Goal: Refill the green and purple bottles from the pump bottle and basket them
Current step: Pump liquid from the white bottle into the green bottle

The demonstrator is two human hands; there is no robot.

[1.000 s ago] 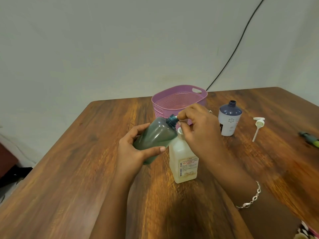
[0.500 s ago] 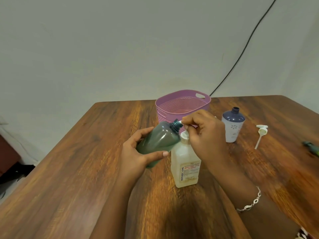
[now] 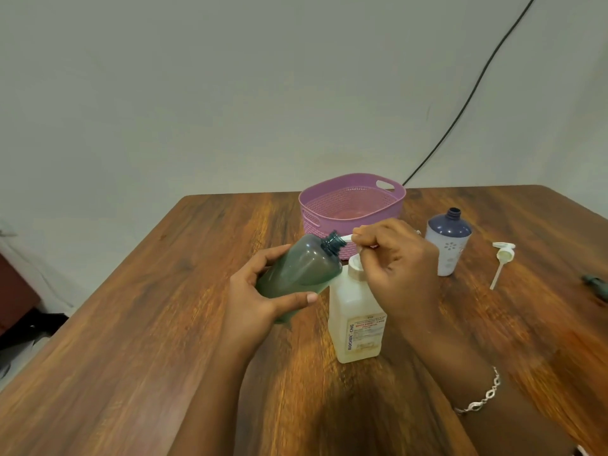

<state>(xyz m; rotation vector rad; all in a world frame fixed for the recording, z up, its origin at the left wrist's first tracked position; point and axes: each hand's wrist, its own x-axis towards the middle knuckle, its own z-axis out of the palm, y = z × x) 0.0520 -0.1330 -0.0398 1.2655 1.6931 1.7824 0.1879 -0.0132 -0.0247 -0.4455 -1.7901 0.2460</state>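
My left hand [image 3: 260, 297] holds the translucent green bottle [image 3: 302, 271] tilted, its open neck pointing up and right toward the white pump spout. My right hand [image 3: 394, 264] is closed over the pump head of the white pump bottle [image 3: 357, 324], which stands upright on the table; the spout tip touches the green bottle's mouth. The purple-topped bottle [image 3: 448, 241] stands uncapped to the right. The pink basket [image 3: 352, 205] sits behind, with nothing visible inside.
A loose white pump cap with its tube [image 3: 501, 261] lies right of the purple bottle. A dark green object [image 3: 597, 286] lies at the table's right edge. A black cable [image 3: 467, 100] runs down the wall behind the wooden table [image 3: 148, 324].
Both hands and the bottles keep their hold and pose. The view has tilted downward a little, so everything sits lower in the frame.
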